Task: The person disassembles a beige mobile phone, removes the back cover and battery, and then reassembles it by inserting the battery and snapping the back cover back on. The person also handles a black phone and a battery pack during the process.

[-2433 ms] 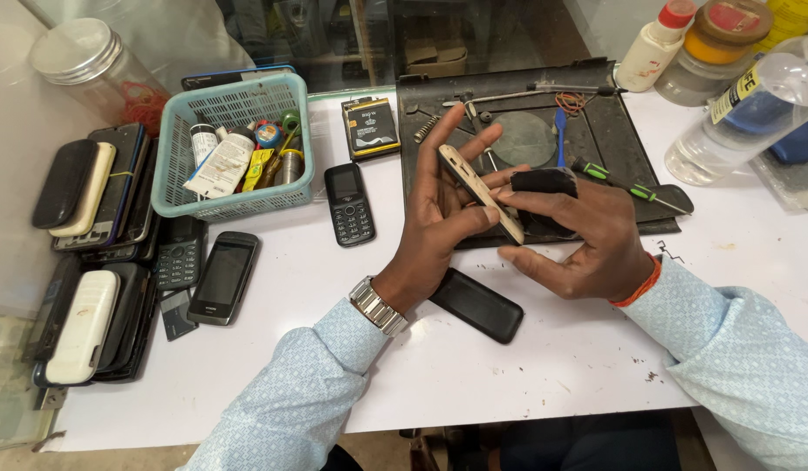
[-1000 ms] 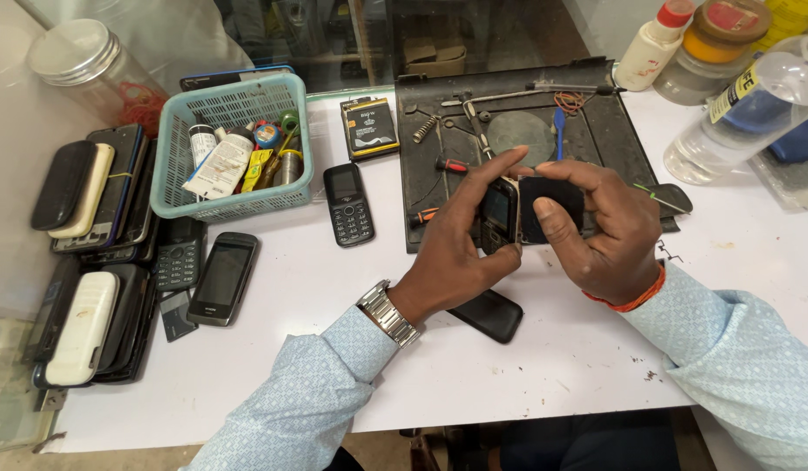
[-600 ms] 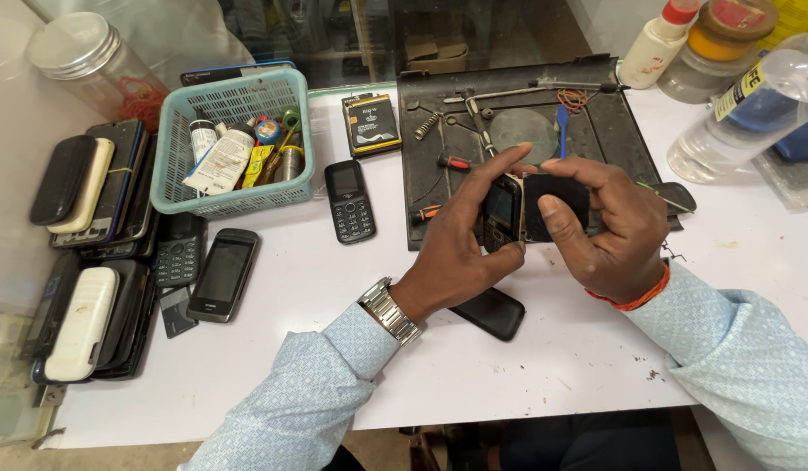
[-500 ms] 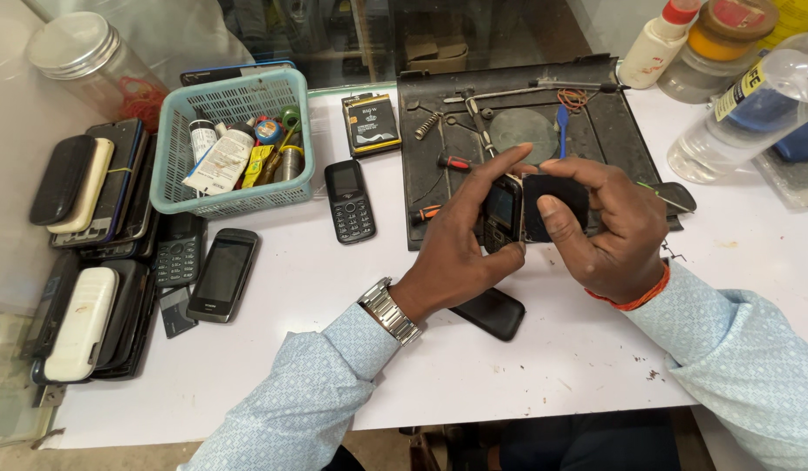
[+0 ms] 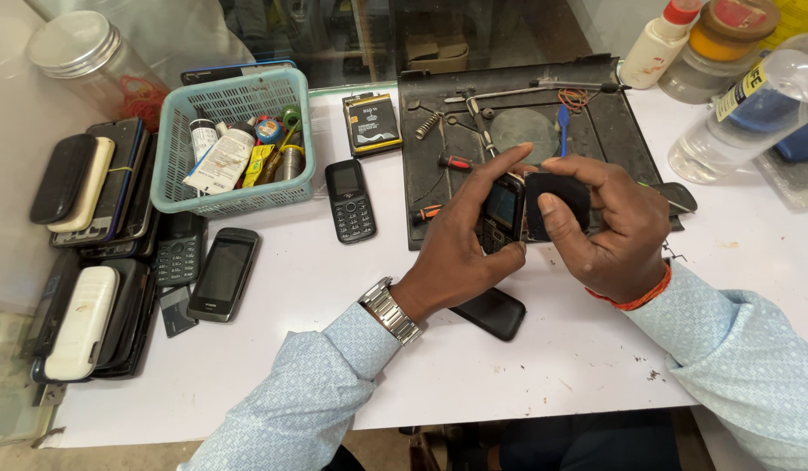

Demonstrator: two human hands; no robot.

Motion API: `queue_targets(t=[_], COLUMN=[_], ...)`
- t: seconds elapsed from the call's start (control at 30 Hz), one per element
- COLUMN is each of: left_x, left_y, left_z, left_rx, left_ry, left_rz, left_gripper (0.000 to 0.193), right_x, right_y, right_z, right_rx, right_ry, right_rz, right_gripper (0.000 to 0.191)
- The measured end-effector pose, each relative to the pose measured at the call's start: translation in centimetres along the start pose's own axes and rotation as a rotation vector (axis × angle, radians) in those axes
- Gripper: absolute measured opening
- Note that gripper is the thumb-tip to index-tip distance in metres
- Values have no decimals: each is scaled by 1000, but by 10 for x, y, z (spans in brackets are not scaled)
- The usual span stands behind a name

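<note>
Now the left hand (image 5: 456,253) grips a keypad phone (image 5: 502,212) upright over the black work mat's (image 5: 430,157) front edge, right hand (image 5: 609,231) fingers clamped on its black back cover (image 5: 557,199); unchanged from a moment ago, bare table (image 5: 544,366) below

Bright even light, soft shadows, sharp pic, slight wide-angle edge bend.

Yellow-black pack (image 5: 373,123) beside basket (image 5: 234,153); held phone's (image 5: 502,214) screen, perhaps lit.
</note>
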State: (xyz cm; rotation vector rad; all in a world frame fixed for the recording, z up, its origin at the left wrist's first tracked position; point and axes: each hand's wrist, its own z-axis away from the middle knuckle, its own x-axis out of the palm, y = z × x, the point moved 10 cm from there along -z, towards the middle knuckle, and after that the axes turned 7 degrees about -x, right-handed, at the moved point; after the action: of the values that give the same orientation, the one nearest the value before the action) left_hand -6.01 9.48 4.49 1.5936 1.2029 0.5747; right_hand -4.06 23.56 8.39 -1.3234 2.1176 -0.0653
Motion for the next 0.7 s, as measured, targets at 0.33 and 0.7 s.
queue_targets(t=[0.33,0.7], left_x=[-3,-3], left_y=[0,1], left_z=[1,-2], left_rx=[-22,-65], left_ry=[15,26], left_rz=[-72,-189], left_gripper=[96,101], right_x=[2,4], right_y=[1,2], right_z=[-1,-3], right_rx=[24,39], right_ry=[-19,-46], right_rz=[-20,-32], right_gripper=[26,25])
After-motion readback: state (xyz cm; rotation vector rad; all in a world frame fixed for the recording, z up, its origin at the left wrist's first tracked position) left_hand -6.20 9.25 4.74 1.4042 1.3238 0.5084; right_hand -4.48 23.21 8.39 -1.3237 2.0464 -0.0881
